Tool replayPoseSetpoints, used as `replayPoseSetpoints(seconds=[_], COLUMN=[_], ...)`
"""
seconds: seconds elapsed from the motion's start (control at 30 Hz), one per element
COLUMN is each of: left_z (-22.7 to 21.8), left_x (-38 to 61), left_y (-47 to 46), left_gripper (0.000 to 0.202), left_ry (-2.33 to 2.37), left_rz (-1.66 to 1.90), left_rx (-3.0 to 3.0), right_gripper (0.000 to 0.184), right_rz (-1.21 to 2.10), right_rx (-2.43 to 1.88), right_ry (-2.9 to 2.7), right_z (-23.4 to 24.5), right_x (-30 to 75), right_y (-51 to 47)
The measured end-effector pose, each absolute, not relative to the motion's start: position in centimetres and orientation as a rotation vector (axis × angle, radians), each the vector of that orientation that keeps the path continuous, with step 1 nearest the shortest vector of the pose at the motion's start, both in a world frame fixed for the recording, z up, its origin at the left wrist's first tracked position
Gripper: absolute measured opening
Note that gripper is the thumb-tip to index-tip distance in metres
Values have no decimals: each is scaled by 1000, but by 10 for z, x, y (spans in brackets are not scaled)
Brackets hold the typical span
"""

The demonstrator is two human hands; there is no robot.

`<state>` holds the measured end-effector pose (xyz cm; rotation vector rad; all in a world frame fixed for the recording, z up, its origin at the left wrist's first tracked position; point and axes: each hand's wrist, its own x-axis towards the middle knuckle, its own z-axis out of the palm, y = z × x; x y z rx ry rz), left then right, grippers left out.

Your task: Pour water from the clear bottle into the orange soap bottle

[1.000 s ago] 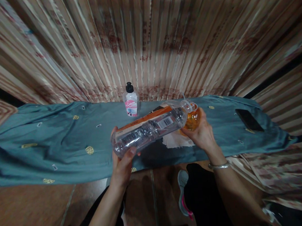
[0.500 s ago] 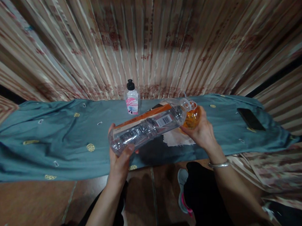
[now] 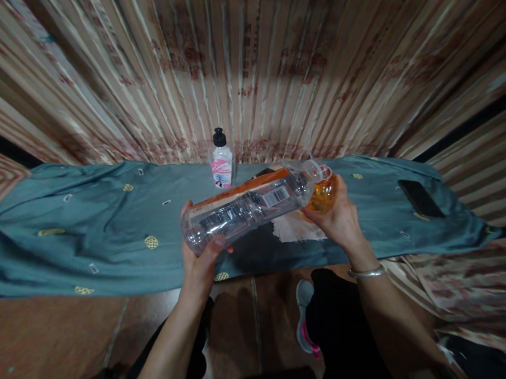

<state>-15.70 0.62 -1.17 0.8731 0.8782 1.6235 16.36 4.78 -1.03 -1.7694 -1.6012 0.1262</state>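
A large clear plastic bottle [image 3: 245, 209] with an orange and cream label and a barcode lies tilted across the middle of the view. My left hand [image 3: 201, 264] is closed around its base, thumb on the near side. The bottle's neck points right and slightly up, at the rim of a small orange see-through container [image 3: 321, 195]. My right hand [image 3: 340, 216] is wrapped round that container from the right. Whether liquid passes between the two I cannot make out. Under them lies a white tissue [image 3: 299, 227] with a torn edge.
A pump-topped bottle [image 3: 222, 167] with a pink and white label and black cap stands behind the large bottle. A dark phone [image 3: 421, 199] lies at the right on the teal cloth [image 3: 112, 235]. Pleated curtains [image 3: 239, 73] hang along the back.
The view has shifted slightly. Both hands keep their holds, and the large bottle's neck remains at the orange container's rim with hardly any movement.
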Motion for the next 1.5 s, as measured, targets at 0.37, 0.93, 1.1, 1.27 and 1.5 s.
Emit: replayPoseSetpoints(seconds=[0.37, 0.93, 1.1, 1.27, 1.5], left_z=[3, 0, 1, -8, -15], left_x=[-147, -149, -149, -156, -161], left_y=[5, 7, 5, 5, 3], left_gripper=[96, 97, 97, 98, 96], left_ry=[952, 933, 958, 932, 894], left_rz=[1676, 1687, 1681, 1659, 1603], left_rx=[810, 859, 853, 877, 934], right_gripper=[108, 111, 108, 108, 107], right_rz=[105, 88, 64, 48, 67], right_rx=[-1772, -1790, -1769, -1746, -1773], right_ry=[-1632, -1626, -1647, -1656, -1619], right_z=[-8, -9, -11, -14, -12], right_x=[163, 163, 165, 166, 163], right_y=[47, 48, 48, 48, 49])
